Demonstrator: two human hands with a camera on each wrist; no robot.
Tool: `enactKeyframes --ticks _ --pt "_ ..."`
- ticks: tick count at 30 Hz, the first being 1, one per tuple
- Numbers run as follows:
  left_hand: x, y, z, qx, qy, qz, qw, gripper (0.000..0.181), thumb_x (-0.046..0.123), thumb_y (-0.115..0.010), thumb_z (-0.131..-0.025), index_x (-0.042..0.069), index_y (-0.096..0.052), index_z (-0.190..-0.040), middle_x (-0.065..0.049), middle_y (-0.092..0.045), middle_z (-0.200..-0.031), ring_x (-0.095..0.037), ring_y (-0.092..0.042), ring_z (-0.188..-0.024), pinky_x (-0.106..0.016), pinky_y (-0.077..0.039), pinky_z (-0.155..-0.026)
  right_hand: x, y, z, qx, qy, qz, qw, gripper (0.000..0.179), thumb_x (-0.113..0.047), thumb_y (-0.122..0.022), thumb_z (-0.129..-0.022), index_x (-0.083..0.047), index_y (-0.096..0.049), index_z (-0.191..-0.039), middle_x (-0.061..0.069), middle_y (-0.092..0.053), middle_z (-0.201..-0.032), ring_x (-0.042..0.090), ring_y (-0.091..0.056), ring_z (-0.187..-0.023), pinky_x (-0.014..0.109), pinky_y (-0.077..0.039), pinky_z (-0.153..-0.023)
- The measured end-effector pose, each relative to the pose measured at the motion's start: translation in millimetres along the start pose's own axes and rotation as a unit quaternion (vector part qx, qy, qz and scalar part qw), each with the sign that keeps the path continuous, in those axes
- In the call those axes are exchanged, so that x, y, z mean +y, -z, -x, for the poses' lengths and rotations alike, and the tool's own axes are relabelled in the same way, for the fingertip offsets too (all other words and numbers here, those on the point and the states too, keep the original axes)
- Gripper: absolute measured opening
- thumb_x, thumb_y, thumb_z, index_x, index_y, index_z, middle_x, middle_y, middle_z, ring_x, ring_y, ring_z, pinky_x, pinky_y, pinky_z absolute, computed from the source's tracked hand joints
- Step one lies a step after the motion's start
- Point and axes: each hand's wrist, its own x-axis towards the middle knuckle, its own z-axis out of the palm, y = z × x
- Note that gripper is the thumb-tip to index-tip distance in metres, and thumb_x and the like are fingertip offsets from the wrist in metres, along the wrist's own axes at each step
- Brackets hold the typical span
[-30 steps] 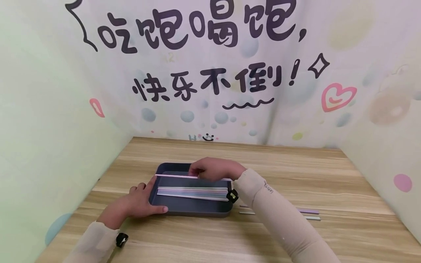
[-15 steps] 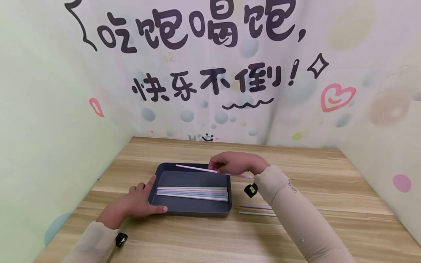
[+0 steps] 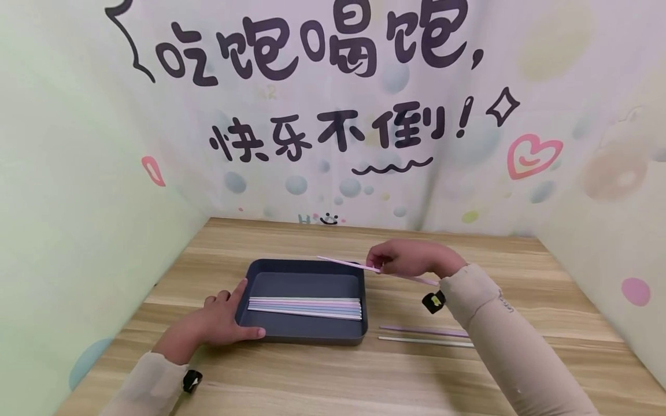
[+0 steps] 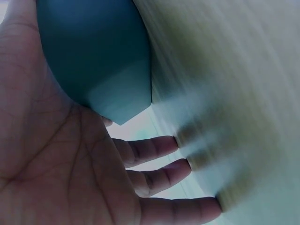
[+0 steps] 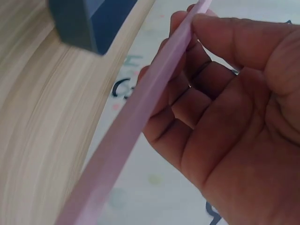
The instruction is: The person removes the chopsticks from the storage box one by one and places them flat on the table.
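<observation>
Between thumb and fingertips my right hand (image 3: 408, 257) pinches a pink chopstick (image 3: 343, 262). It is raised, slanting across the back right corner of the dark grey tray (image 3: 302, 283). In the right wrist view the chopstick (image 5: 136, 110) runs past the palm, its faceted side showing. A row of pastel chopsticks (image 3: 304, 306) lies side by side across the tray floor. My left hand (image 3: 218, 320) rests at the tray's near left corner, thumb along the front and index finger along the left side. Its other fingers (image 4: 159, 178) reach straight to the tabletop.
Right of the tray a purple chopstick (image 3: 424, 331) and a pale green one (image 3: 424, 341) lie on the wooden table (image 3: 312, 381), partly behind the right forearm. A printed cloth (image 3: 333, 185) stands along the table's back edge, with pale walls at both sides.
My right hand has moved right with the pink chopstick, from over the tray to its back right corner. More of the two chopsticks on the table now shows. The left hand has stayed put.
</observation>
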Motion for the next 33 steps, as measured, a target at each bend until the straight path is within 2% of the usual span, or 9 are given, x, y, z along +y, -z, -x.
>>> enactKeyframes --ticks 13,18,26,33 --pt "2.0 0.3 1.6 -0.001 -0.003 -0.003 1.0 0.129 0.075 -0.07 -0.073 -0.002 -0.009 -0.157 -0.038 -0.037 -0.138 -0.056 -0.039 -0.121 -0.065 -0.042 -0.092 43 -9 49.2 0.0 -0.068 -0.045 0.9966 0.02 0.0 -0.054 -0.098 -0.018 -0.064 -0.097 0.004 -0.057 -0.086 0.018 -0.051 -0.08 0.033 -0.043 -0.07" --pt "2.0 0.0 0.3 -0.004 0.001 -0.002 1.0 0.129 0.076 -0.069 -0.073 -0.001 -0.009 -0.157 -0.039 -0.036 -0.139 -0.056 -0.037 -0.123 -0.065 -0.041 -0.092 59 -14 62.5 -0.009 -0.067 -0.069 0.9953 0.019 0.002 -0.053 -0.097 -0.015 -0.063 -0.098 0.003 -0.055 -0.083 0.018 -0.05 -0.076 0.03 -0.041 -0.067" --pt "3.1 0.4 -0.4 -0.005 0.005 -0.004 1.0 0.13 0.077 -0.068 -0.073 0.0 -0.008 -0.158 -0.039 -0.034 -0.141 -0.056 -0.036 -0.125 -0.066 -0.04 -0.093 79 -33 77.8 -0.023 -0.073 -0.098 0.9922 0.022 0.01 -0.051 -0.088 -0.005 -0.062 -0.099 0.002 -0.053 -0.082 0.014 -0.047 -0.072 0.027 -0.039 -0.064" --pt "2.7 1.5 0.8 0.0 -0.002 -0.009 1.0 0.129 0.075 -0.069 -0.073 -0.002 -0.009 -0.157 -0.039 -0.037 -0.137 -0.056 -0.038 -0.122 -0.065 -0.041 -0.092 86 -47 87.6 -0.025 -0.065 -0.087 0.9937 0.024 0.012 -0.051 -0.085 -0.006 -0.063 -0.096 -0.001 -0.052 -0.081 0.01 -0.045 -0.07 0.025 -0.037 -0.063"
